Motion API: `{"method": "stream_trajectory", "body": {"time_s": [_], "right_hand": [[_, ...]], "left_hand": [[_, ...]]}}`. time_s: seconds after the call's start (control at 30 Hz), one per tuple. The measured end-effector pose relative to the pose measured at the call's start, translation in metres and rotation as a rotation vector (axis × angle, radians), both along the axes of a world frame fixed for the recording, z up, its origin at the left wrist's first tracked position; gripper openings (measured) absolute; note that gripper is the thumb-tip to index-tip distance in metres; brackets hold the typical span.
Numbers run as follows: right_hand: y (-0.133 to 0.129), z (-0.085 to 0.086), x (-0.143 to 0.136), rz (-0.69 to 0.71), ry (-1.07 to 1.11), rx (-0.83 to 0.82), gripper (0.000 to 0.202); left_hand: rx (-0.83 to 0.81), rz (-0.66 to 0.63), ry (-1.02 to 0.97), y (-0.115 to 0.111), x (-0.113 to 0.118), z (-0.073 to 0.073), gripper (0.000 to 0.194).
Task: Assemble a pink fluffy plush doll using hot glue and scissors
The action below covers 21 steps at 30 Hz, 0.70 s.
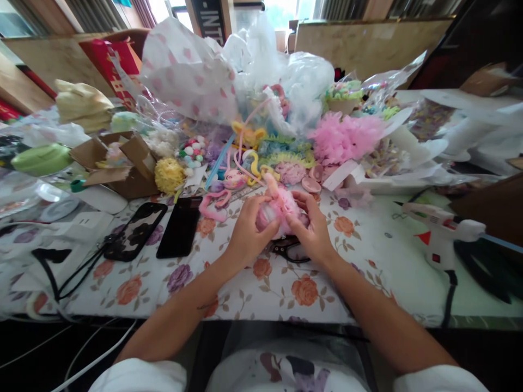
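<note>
At the middle of the flowered tablecloth [261, 296], seen in the head view: one soft pink bundle [286, 202], fluffy, with a paler lower side, raised in front of the seated person. Left hand [252, 226]: fingers curled in, thumb pressed to the bundle's near side. Right hand [309, 220]: likewise partly closed, gripping the opposite side, thumb near its front. The two seem set against each other so that so limp a thing neither sags nor turns. Item, black-handled scissors [281, 249], partly hidden below the hands, presumably left there for quick reach. Item, glue gun [439, 231], well apart at the right, cord hanging by the table edge, likely kept clear of the fluff. Items, black phone [180, 228] and patterned phone [134, 233], flat at the left, apparently out of the elbows' way. Behind: yellow pompom [169, 177], cardboard box [134, 182] with flaps up, pink fluff [345, 137], and plastic bags [188, 71] heaped at the back, perhaps to free the front edge for handling.
</note>
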State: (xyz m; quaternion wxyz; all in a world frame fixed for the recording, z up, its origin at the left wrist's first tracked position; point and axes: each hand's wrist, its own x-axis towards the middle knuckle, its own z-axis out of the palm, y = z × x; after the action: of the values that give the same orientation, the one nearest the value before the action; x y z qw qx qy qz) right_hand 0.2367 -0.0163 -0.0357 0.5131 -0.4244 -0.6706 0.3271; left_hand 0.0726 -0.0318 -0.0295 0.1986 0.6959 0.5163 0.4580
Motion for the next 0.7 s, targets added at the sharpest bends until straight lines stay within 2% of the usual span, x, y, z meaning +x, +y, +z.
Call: {"method": "stream_trajectory", "body": {"time_s": [0.1,0.23,0.37,0.47,0.57,0.7], "right_hand": [[0.000,0.001,0.000,0.002,-0.049,0.058,0.044],[-0.001,-0.001,-0.001,0.060,-0.110,0.111,0.050],[-0.002,-0.008,-0.006,0.087,-0.222,0.192,0.070],[-0.002,-0.015,-0.010,0.061,-0.292,0.219,0.083],[-0.003,-0.018,-0.013,0.046,-0.321,0.202,0.081],[-0.005,-0.016,-0.015,0.048,-0.333,0.162,0.077]], "left_hand": [[0.061,-0.015,-0.016,-0.002,0.002,0.002,0.032],[0.032,0.030,-0.111,-0.003,0.002,0.005,0.024],[0.005,0.120,-0.151,-0.002,0.004,0.006,0.021],[0.013,0.169,-0.195,-0.001,0.005,0.007,0.011],[0.021,0.142,-0.267,0.001,0.003,0.008,0.006],[0.033,0.144,-0.313,0.002,0.001,0.005,0.009]]}}
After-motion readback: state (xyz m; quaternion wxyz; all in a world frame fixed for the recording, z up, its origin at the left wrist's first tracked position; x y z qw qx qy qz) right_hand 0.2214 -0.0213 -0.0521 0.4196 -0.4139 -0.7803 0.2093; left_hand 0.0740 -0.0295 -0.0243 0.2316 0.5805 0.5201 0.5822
